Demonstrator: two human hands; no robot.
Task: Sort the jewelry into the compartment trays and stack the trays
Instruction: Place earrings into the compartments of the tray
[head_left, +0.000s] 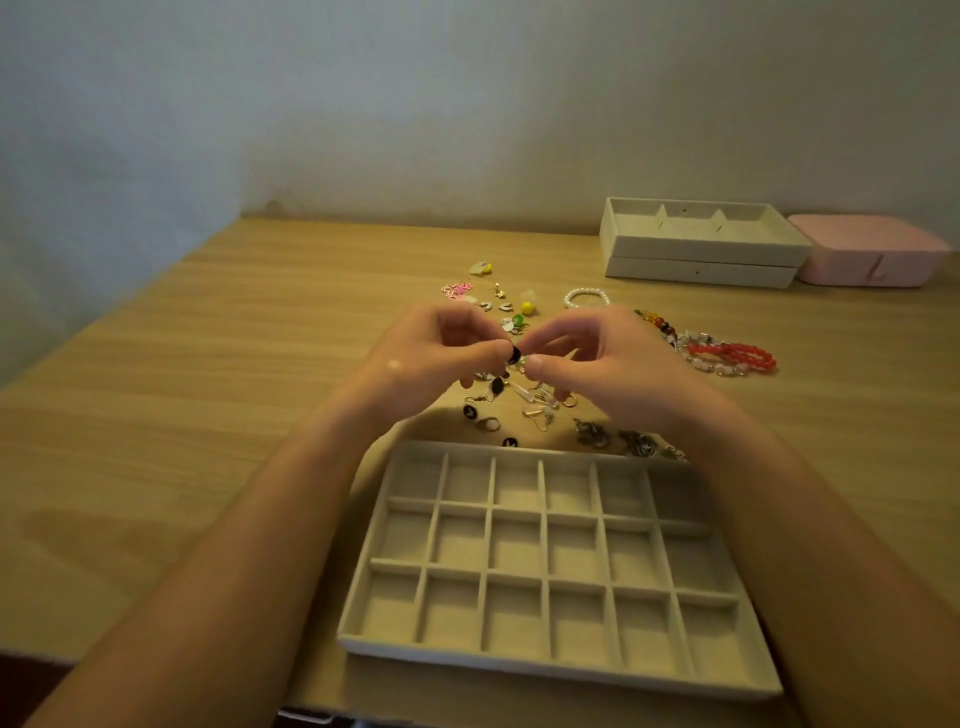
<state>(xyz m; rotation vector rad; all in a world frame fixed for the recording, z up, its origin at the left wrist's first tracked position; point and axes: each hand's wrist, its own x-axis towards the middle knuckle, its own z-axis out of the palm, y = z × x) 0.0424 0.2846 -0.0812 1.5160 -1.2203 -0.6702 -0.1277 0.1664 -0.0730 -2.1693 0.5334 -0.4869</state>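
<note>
Looking down, I see both hands meeting above the tabletop (208, 374), just beyond the far edge of the grid tray (556, 670). The left hand (441, 353) pinches a small black round earring (514, 355) between thumb and forefinger, its other fingers curled. The right hand (608, 364) closes thumb and forefinger on the same earring from the other side; which part it grips is too small for me to tell. The earring is held in the air over the loose pile (535, 405) of earrings and hooks, which lies on the tabletop between the hands and the grid tray. That tray sits nearest me, between my forearms, divided into rows of small square compartments. Farther out lie a pink piece (457, 290), a yellow bead (527, 307) and a pearl bracelet (586, 297). To the right is a red bracelet (737, 356) beside a string of mixed beads (657, 321). At the far right two stacked trays (701, 270) stand near the wall, the upper one with wide compartments, and a pink box (872, 260) sits just beside them.
</note>
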